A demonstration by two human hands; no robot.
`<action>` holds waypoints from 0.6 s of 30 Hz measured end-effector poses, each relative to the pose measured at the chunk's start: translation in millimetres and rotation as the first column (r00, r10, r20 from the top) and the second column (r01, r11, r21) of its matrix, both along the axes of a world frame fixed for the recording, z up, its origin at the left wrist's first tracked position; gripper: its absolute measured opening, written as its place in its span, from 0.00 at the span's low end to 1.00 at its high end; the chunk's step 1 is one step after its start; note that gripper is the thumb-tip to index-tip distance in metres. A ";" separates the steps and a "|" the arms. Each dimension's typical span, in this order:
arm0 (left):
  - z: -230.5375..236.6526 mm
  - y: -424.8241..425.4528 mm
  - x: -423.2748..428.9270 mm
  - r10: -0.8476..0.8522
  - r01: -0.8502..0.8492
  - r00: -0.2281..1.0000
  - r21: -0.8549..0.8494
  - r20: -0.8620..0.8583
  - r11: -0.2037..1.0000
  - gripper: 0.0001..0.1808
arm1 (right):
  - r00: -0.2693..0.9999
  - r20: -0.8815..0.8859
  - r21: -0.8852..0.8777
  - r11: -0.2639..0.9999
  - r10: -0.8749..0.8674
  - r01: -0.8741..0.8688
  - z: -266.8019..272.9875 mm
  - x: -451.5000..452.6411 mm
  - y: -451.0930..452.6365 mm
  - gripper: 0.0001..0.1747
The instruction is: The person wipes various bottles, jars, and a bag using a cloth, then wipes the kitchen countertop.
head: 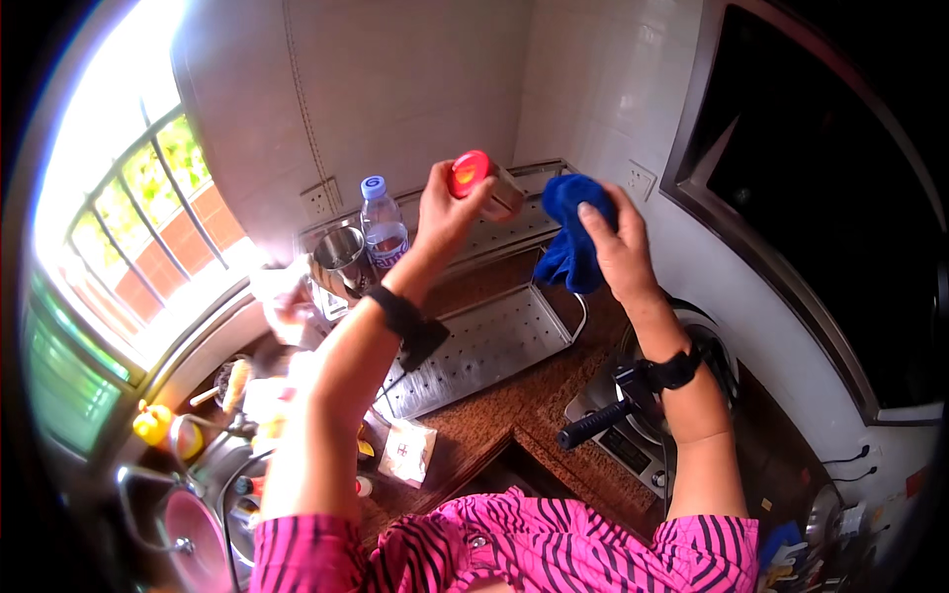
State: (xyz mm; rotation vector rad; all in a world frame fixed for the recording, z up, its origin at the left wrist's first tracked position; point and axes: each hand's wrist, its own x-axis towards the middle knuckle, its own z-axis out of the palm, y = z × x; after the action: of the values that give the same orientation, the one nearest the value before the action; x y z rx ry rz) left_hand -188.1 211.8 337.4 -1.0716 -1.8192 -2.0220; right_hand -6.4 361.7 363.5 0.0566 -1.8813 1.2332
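My left hand (pixel 454 196) grips a clear jar (pixel 506 194) with a red lid (pixel 470 174), tilted and raised above the counter. In my right hand (pixel 621 241) is a bunched dark blue cloth (pixel 572 230), held just right of the jar and apart from it. The jar's contents are hard to make out. Below both hands stands a metal two-level rack (pixel 489 337) with a perforated lower tray. Its upper shelf, partly hidden by my left hand and the jar, runs along the wall.
Left of the rack stand a plastic bottle (pixel 385 230) with a blue cap and a metal cup (pixel 342 256). A white packet (pixel 408 451) lies on the brown counter (pixel 511 404). An electric cooker (pixel 619 445) sits at right, a sink with a pink basin (pixel 194 537) at lower left.
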 end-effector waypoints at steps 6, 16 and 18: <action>5.6 -34.1 128.3 -0.474 0.411 0.841 0.263 0.260 0.873 0.31 | 0.985 -0.101 0.294 0.942 -0.138 0.162 -7.0 43.5 -60.8 0.24; -14.4 -102.1 179.2 -0.415 0.415 0.910 0.040 -0.014 0.909 0.37 | 0.942 0.098 -0.429 0.868 0.320 -0.250 -44.6 71.5 -114.1 0.19; -21.3 -111.5 177.8 -0.397 0.386 0.915 0.123 0.076 0.914 0.34 | 0.836 0.149 -0.722 0.636 0.528 -0.273 -49.1 64.6 -117.0 0.20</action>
State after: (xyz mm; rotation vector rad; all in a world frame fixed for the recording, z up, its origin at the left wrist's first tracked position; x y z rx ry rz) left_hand -10.4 100.3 316.1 -1.4218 -1.6162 -2.4046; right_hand 58.2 244.7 314.4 -0.1513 -1.6147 2.3415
